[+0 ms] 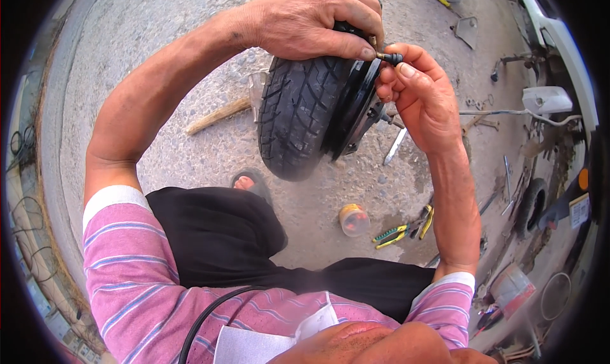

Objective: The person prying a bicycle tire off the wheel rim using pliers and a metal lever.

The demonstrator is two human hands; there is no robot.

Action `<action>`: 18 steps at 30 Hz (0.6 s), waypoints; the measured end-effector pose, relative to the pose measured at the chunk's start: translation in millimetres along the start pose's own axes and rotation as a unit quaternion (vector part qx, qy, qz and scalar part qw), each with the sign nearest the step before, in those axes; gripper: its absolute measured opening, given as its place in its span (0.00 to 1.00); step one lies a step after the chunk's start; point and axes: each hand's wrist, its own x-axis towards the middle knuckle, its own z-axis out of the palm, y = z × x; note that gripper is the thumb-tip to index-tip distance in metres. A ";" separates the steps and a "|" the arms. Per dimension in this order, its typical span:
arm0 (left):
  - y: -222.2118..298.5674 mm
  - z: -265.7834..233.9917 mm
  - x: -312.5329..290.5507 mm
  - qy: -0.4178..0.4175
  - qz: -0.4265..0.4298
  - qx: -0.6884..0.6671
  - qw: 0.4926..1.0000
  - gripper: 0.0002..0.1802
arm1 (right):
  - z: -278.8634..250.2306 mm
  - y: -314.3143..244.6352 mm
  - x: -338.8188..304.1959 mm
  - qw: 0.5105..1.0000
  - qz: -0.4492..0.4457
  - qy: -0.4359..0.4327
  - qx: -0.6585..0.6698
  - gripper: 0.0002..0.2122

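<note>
A small wheel with a black treaded tyre (295, 110) stands upright on the ground in front of me, its dark rim (356, 103) facing right. My left hand (321, 21) curls over the top of the wheel. Its thumb and forefinger close around a thin brass valve stem (373, 41) by the rim. From the right, my right hand (422, 87) pinches a small brass fitting with a black end (391, 58) between thumb and fingers, right against the stem. Whether the two pieces are joined, I cannot tell. My left hand partly hides the tyre's top.
A wooden stick (219, 115) lies left of the wheel. Nearer me are a small plastic tub (354, 220) and pliers with green and yellow grips (391, 235). To the right lie wrenches (481, 124), a loose tyre (531, 207) and a bucket (511, 288).
</note>
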 end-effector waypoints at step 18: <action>0.7 4.3 -1.5 0.018 -0.049 -0.023 0.998 0.11 | -1.0 14.2 17.7 0.994 -0.067 -0.053 0.071 0.08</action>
